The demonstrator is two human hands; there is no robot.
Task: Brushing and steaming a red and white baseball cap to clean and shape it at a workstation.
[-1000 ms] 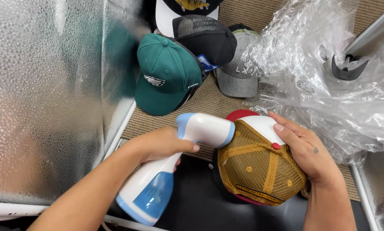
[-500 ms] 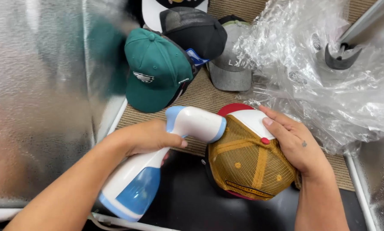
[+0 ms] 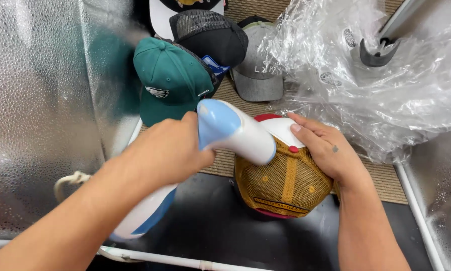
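Since half a second ago, both hands and the steamer sit higher and nearer the green cap (image 3: 172, 80). Crumpled clear plastic sheet (image 3: 386, 85) fills the upper right. Next, the white-and-blue handheld steamer (image 3: 230, 133) runs lower left to upper right, its head over the mustard mesh cap (image 3: 283, 178) on the dark surface (image 3: 210, 226). Left hand (image 3: 167, 150) wraps its handle; right hand (image 3: 326, 148) lies spread across the cap's white front.

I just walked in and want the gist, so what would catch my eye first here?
At centre, the left hand grips a white and blue handheld steamer over a mustard mesh cap, which the right hand steadies. Behind them lie a green cap and crumpled clear plastic at the upper right.
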